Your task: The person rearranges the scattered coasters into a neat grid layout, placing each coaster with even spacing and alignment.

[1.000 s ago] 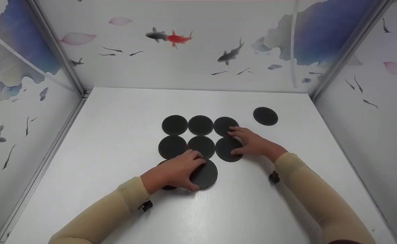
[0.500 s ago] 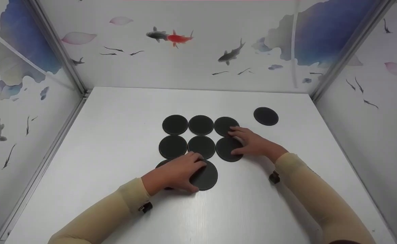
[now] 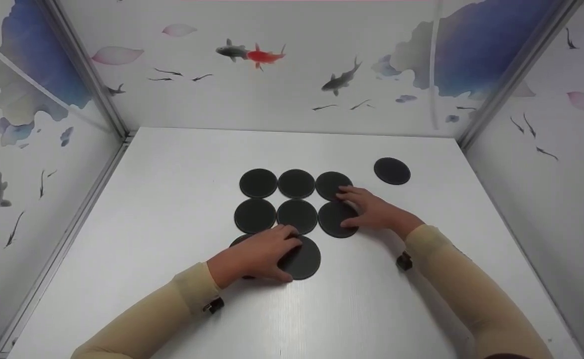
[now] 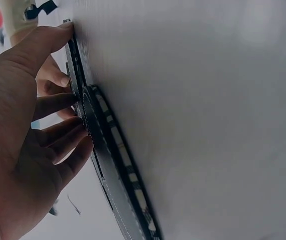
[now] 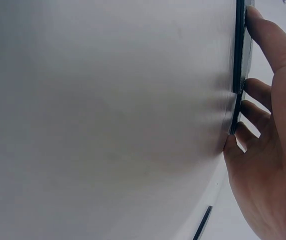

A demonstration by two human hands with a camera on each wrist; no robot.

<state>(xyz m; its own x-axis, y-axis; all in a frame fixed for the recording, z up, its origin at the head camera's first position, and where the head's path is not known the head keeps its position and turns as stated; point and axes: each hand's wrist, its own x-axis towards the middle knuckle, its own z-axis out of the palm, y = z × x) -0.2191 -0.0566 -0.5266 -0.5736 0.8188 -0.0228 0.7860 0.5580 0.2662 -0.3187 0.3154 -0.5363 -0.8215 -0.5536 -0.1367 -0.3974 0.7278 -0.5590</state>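
Note:
Flat black round coasters lie in rows on a white table. My left hand (image 3: 262, 253) reaches over the front left coaster (image 3: 238, 241), covering much of it, and touches the front middle coaster (image 3: 306, 259) with its thumb at the near edge and fingertips near the far edge. In the left wrist view, its spread fingers (image 4: 62, 131) meet the coasters; the nearer one shows a patterned rim (image 4: 125, 160). On the right, my right hand (image 3: 374, 209) rests its thumb on the middle right coaster (image 3: 331, 218) and its fingertips on the back right coaster (image 3: 329, 183).
One separate coaster (image 3: 391, 171) lies at the back right of the table (image 3: 172, 199). Other coasters, such as the back left one (image 3: 258, 183), sit edge to edge. White walls (image 3: 292, 99) printed with fish enclose the table on three sides.
My left hand has shifted slightly toward the near edge, and the front middle coaster has slid a little the same way. The right hand stays where it was.

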